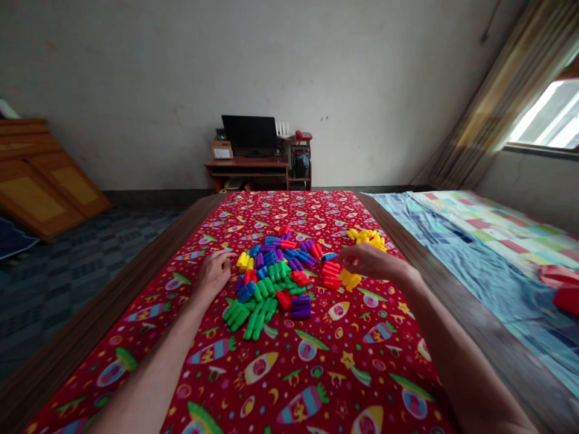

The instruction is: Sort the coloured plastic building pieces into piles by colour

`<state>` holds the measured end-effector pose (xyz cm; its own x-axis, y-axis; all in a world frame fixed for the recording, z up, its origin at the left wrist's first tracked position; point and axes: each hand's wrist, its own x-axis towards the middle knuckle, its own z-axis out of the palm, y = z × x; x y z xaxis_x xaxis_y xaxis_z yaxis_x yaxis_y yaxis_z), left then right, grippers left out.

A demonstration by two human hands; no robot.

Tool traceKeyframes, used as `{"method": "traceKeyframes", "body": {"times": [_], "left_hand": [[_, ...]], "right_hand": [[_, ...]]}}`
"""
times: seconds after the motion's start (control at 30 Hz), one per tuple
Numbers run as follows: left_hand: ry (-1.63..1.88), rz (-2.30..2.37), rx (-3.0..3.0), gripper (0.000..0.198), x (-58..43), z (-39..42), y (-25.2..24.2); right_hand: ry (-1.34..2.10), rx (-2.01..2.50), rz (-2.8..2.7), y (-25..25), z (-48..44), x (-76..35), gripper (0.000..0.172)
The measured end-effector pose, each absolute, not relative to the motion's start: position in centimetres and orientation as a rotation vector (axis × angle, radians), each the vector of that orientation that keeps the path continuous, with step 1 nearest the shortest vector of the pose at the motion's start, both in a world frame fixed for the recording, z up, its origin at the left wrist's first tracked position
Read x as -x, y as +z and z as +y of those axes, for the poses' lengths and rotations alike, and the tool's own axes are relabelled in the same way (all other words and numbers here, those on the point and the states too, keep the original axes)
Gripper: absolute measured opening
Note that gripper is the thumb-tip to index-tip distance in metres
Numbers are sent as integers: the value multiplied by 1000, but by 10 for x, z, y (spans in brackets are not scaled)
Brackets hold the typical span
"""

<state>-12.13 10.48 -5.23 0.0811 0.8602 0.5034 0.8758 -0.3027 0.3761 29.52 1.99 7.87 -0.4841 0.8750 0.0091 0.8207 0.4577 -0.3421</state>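
Observation:
Colourful plastic building blocks, blue (270, 258), green (265, 289) and purple (301, 307) among them, lie in a loose heap on a red patterned cloth (316, 361). At the heap's left edge is my left hand (215, 271), its index finger stretched toward a yellow block (245, 261); nothing shows in its grasp. My right hand (359, 260) hovers at the right, palm down with loosely bent, parted fingers. It is beside red blocks (332, 275) and just above a yellow-orange block (349, 279). Its palm side is hidden. Behind it sits a separate group of yellow blocks (368, 237).
The cloth covers a long surface with dark wooden edges (398, 241). A bed with a blue and checked cover (479, 253) adjoins on the right. By the far wall stands a desk (248, 164) with a monitor (249, 134). A wooden cabinet (49, 187) is at left.

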Motion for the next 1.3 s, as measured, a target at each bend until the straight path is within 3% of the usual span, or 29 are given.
{"method": "traceKeyframes", "body": {"times": [0.1,0.3,0.57,0.83,1.3], "left_hand": [[-1055,-1843,2293,34,122,106,-53],[-1063,-1844,2301,34,123,107,-54],[-1003,-1858,2310,35,124,106,-51],[-1020,-1877,2291,36,122,105,-52],[-1087,-1893,2303,31,119,102,-48]], "right_hand": [[344,1541,-2004,67,48,-332,19],[46,1664,-1298,17,83,-383,29],[-103,1735,-1435,-15,96,-397,35],[-211,1815,-1935,-34,104,-386,60],[36,1488,-1828,8,75,-327,54]]}}
